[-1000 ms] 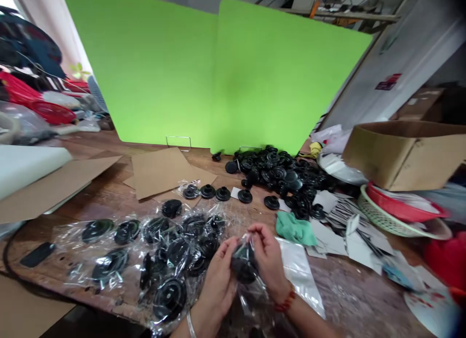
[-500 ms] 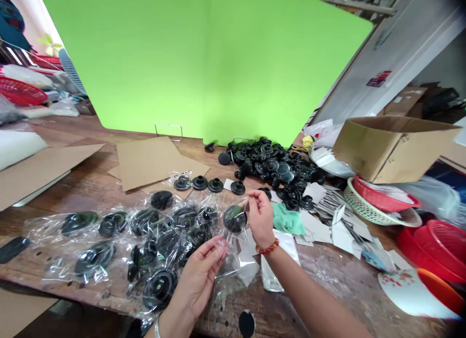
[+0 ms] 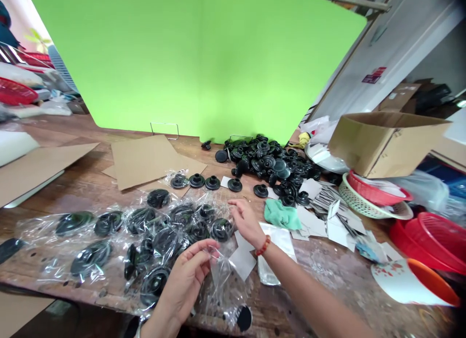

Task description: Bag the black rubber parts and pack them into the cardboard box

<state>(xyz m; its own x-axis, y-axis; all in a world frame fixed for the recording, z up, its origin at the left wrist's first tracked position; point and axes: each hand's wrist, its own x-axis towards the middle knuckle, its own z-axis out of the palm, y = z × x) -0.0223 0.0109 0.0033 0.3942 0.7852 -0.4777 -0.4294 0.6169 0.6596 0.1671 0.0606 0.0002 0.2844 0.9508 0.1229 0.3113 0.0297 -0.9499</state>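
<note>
My left hand [image 3: 187, 275] pinches the edge of a clear plastic bag [image 3: 222, 272] above the front of the table. My right hand [image 3: 247, 223] is just beyond it, fingers stretched out and a little apart, close beside a round black stepped knob-like part [image 3: 221, 230] in clear plastic. Several more of these black parts in crinkled clear bags [image 3: 167, 241] lie heaped to the left of my hands. A white card [image 3: 243, 261] lies between my hands, and a stack of flat clear bags [image 3: 278, 241] is under my right wrist.
A large pile of unbagged black parts [image 3: 265, 161] stands behind, below a green board [image 3: 204, 61]. To the right are a green cloth [image 3: 282, 213], loose white cards [image 3: 313, 224], a cardboard box [image 3: 374, 144] and red baskets [image 3: 433, 241]. Cardboard sheets [image 3: 145, 161] lie back left.
The black part near my right hand has gone down and left onto the bagged heap. My right hand has let go and moved left; my left hand still pinches plastic. The view shifted slightly.
</note>
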